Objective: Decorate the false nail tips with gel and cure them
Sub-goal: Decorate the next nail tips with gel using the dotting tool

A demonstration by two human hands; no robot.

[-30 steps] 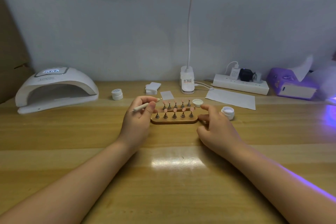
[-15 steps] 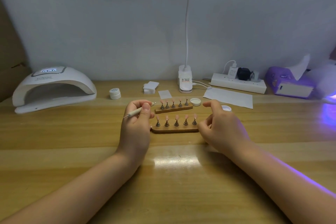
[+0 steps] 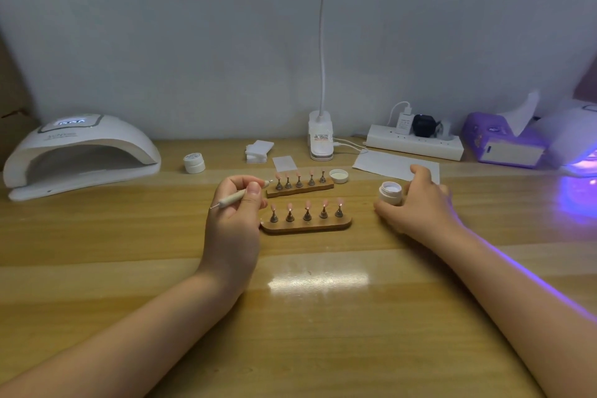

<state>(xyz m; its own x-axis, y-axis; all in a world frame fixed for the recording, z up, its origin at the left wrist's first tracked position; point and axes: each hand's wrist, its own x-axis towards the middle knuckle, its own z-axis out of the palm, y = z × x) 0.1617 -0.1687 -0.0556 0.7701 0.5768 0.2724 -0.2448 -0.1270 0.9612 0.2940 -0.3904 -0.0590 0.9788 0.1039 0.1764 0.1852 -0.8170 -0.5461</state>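
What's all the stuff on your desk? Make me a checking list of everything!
Surface: wooden table, lamp glare.
Job's things: two nail tip stands, open gel jar, its lid, closed jar, curing lamp.
Clutter: white pads, paper sheet, tissue box.
Hands: left hand pinches dotting tool; right hand holds gel jar.
Cables: power strip, plugs, lamp cord.
Surroundings: grey wall, desk lamp, purple glow right.

Right curing lamp [image 3: 578, 145] cut off by frame edge
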